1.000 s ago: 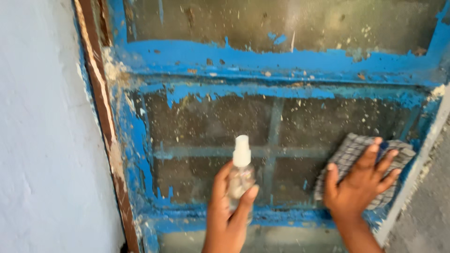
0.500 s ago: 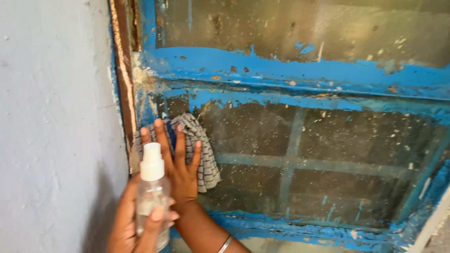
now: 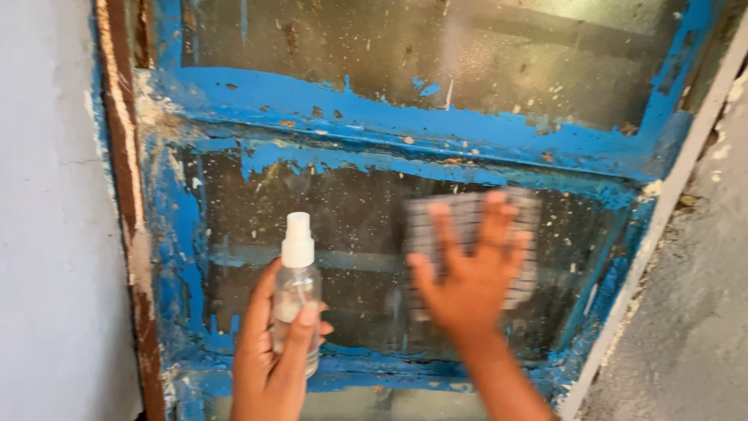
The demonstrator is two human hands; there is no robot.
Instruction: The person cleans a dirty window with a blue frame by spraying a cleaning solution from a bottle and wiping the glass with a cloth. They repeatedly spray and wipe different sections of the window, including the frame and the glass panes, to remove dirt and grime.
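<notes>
The left hand [image 3: 273, 366] is grasping an upright bottle [image 3: 296, 292]. To its right, the right hand [image 3: 467, 281] is pressing a cloth [image 3: 475, 234] flat on the glass [image 3: 351, 226], fingers spread.

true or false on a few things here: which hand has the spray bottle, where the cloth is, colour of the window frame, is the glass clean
1. The left hand holds a clear spray bottle with a white top. True.
2. The right hand presses a checked cloth flat on the lower pane. True.
3. The window frame is painted red. False: it is blue and chipped.
4. The glass is spotless. False: it is grimy and flecked with paint.
5. The bottle lies on its side. False: it is upright.
</notes>
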